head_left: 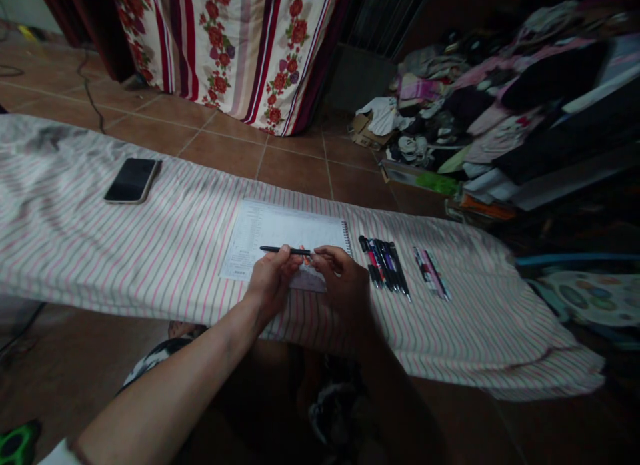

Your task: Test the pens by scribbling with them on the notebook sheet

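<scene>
Above a spiral notebook [290, 225], a black pen [273, 249] lies level between my two hands. My left hand [273, 275] is closed, pinching the pen's barrel between thumb and fingers. At its right end, the fingertips of my right hand [345, 275] are closed on the pen too. Part of the notebook page is hidden under my hands, where a small orange-red patch shows. Right of the notebook lies a row of several pens [384, 263], mostly black. Farther right is a smaller group of pens [431, 271], one of them pink.
A striped cloth [190, 238] covers the long, narrow surface. On its left part lies a phone [133, 181]. Beyond stands a floral curtain [220, 45] over the tiled floor [295, 165]. Piled clothes [480, 98] fill the back right, and a patterned stool or chair [595, 298] stands at right.
</scene>
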A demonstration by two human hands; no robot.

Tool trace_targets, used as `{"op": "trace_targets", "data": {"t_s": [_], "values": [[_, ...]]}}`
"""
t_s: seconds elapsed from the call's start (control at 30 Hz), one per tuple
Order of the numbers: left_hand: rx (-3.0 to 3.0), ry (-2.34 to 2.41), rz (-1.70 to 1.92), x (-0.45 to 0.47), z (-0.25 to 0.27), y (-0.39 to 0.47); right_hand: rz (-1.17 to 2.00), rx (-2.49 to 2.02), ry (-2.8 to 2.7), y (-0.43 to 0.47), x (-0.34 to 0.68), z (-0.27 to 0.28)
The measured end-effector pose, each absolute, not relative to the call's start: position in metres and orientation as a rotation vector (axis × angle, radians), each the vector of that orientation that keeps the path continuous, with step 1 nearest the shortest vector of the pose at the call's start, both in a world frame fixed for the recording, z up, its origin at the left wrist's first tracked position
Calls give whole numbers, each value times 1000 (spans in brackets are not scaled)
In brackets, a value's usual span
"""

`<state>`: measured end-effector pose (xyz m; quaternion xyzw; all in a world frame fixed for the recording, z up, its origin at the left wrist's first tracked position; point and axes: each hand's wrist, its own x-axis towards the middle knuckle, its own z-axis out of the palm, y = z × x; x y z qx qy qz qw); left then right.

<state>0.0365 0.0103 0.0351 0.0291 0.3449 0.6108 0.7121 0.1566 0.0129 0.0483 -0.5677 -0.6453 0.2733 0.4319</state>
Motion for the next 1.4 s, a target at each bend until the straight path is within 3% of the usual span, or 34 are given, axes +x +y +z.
{"op": "trace_targets", "data": {"t_s": [0.33,0.7,1.4], "values": [[171,800,1367,41,31,8,551,-1453,-1687,13,163,47],[294,913,1364,41,29,7,834,-1574,-1558,18,157,43],[301,967,1368,33,32,8,813,-1494,-1458,12,150,39]]}}
